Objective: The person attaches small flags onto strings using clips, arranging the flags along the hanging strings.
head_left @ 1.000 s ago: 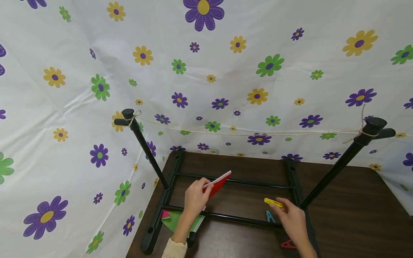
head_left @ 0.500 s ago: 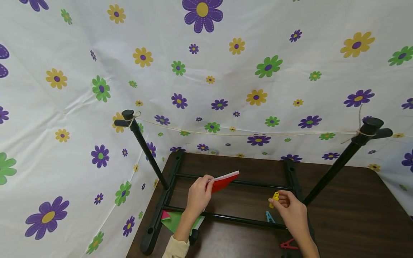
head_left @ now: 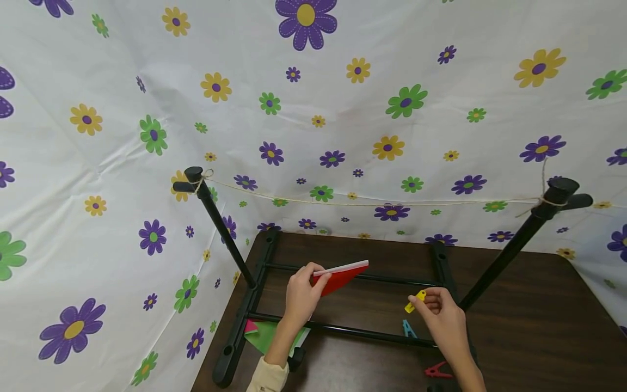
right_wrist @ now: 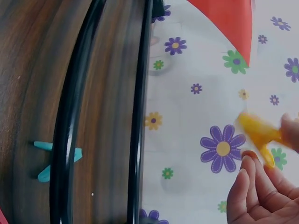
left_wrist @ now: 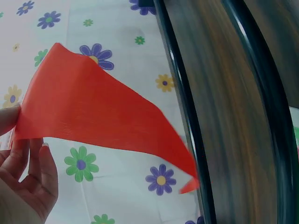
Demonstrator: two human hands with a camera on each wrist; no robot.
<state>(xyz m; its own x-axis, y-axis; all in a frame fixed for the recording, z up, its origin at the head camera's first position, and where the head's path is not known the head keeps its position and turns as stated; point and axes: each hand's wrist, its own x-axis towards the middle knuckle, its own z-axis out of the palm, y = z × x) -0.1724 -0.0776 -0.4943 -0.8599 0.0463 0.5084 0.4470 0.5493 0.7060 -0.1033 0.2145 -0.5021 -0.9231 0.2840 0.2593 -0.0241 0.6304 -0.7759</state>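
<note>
My left hand (head_left: 302, 294) pinches a red triangular pennant (head_left: 342, 277) by one end of its white-edged top. In the left wrist view the red cloth (left_wrist: 98, 102) hangs from thumb and fingers, its tip bent near a black bar. A yellow clothespin (head_left: 415, 301) sits between the thumb and fingers of my right hand (head_left: 447, 324); it is blurred in the right wrist view. Both hands are over the black frame, below a thin string (head_left: 352, 204) tied between two posts. A blue clothespin (head_left: 409, 329) lies by the front bar, and a red clothespin (head_left: 437, 371) beside my right forearm.
Black posts rise at left (head_left: 220, 234) and right (head_left: 514, 245) from the frame on the brown table (head_left: 529, 310). Green and pink pennants (head_left: 264, 335) lie partly under my left forearm. A flowered white sheet (head_left: 343, 92) hangs behind.
My left hand has moved slightly right and up, turning the red pennant's white edge closer to level. My right hand has risen a little and turned the yellow clothespin.
</note>
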